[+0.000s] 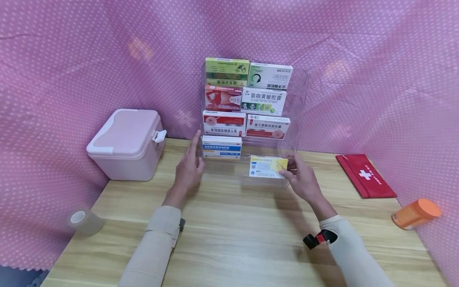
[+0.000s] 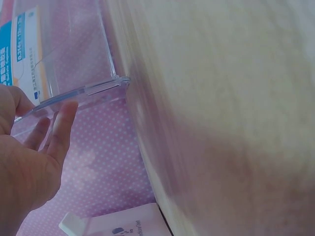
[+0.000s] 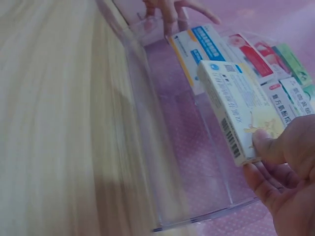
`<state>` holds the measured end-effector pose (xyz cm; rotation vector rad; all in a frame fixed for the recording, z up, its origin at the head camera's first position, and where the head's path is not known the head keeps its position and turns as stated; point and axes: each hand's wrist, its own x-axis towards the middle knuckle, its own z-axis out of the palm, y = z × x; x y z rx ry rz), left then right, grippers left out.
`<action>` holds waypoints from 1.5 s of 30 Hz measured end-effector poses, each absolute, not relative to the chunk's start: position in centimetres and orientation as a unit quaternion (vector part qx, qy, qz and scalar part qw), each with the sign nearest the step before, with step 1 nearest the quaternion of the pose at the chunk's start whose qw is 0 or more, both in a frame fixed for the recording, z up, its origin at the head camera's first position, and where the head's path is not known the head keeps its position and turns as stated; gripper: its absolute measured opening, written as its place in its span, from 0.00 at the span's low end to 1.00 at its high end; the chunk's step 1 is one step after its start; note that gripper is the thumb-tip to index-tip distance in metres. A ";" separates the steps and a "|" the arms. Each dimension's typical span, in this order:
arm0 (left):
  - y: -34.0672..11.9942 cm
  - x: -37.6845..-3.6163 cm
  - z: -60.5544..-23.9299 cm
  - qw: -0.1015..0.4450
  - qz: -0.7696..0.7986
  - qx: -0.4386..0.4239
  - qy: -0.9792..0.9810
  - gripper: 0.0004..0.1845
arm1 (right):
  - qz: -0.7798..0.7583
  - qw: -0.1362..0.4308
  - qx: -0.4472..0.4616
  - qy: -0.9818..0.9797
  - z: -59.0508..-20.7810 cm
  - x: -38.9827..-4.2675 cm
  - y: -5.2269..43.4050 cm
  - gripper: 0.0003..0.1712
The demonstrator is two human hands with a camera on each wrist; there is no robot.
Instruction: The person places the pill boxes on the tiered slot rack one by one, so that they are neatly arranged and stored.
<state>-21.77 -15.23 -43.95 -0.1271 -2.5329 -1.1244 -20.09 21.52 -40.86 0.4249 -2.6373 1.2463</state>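
Wooden table [image 1: 244, 239] nearest, both sleeved forearms reaching across it toward 12 o'clock. Right hand [image 1: 303, 179] pinches a yellow-and-white box [image 1: 268, 166] by its right end, thumb on the front face, fingers curled behind; box held upright at the lowest tier of the clear rack [image 1: 299, 119], right half, just past the front lip. Left hand [image 1: 189, 167] has fingers straight and together, holding nothing, its fingertips against the rack's left wall beside the blue-and-white box [image 1: 221, 146]. Tape roll [image 1: 84, 221] at 9 o'clock off the table edge; orange bottle [image 1: 416, 214] lying at 3 o'clock. Further out, pink case [image 1: 125, 143] at 10 o'clock, red first-aid pouch [image 1: 365, 175] at 2 o'clock. Upper rack tiers filled with medicine boxes. Pink dotted cloth [image 1: 71, 59] behind.
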 end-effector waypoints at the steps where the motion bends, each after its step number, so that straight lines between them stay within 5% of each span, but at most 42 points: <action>1: -15.2 -21.8 -44.0 0.183 -0.399 -0.045 -0.897 0.57 | 0.421 0.106 0.142 -0.890 -40.7 -20.2 21.6 0.24; 11: -15.0 -21.8 -43.9 0.168 -0.404 -0.037 -0.898 0.57 | 0.405 0.283 0.170 -0.853 -38.4 -22.4 22.1 0.25; 17: -15.0 -21.7 -43.9 0.174 -0.403 -0.041 -0.898 0.57 | 0.361 0.340 0.200 -0.845 -38.0 -23.4 21.7 0.24; 35: -15.2 -21.8 -44.1 0.179 -0.392 -0.036 -0.902 0.58 | 0.239 0.279 0.209 -0.906 -39.2 -24.4 19.5 0.23; 45: -15.2 -21.8 -44.0 0.182 -0.391 -0.039 -0.901 0.57 | 0.236 0.299 0.223 -0.897 -40.9 -24.5 18.9 0.17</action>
